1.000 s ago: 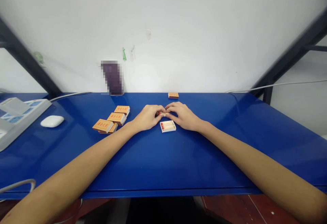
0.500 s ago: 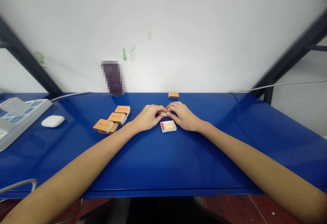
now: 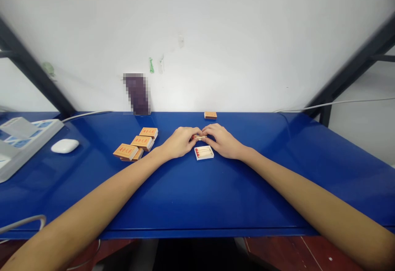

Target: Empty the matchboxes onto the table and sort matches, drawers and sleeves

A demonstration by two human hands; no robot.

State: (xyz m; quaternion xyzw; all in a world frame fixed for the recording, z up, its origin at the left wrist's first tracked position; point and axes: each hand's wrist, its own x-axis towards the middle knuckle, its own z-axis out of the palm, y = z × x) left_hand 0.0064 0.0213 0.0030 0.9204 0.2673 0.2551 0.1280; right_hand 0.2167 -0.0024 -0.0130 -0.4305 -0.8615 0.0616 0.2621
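My left hand (image 3: 182, 141) and my right hand (image 3: 220, 139) meet over the middle of the blue table (image 3: 197, 197). Between their fingertips is a small bunch of red-headed matches (image 3: 200, 137), heads to the left, sticks to the right. Both hands are closed on it, the left at the heads' end and the right at the plain end. My fingers partly hide the bunch, so how many matches it has does not show. Just in front of the hands lies a white matchbox tray (image 3: 204, 157), with several red-headed matches in it.
Several orange matchboxes (image 3: 141, 141) are piled left of my left hand. One more matchbox (image 3: 210, 115) sits near the wall. A white earphone case (image 3: 64, 146) and a power strip (image 3: 33, 139) are at the left. A dark pixelated object (image 3: 138, 94) leans against the wall.
Hardly anything differs. Both hands stay closed on the bunch of matches at the same spot, and the whole view has shifted very slightly.
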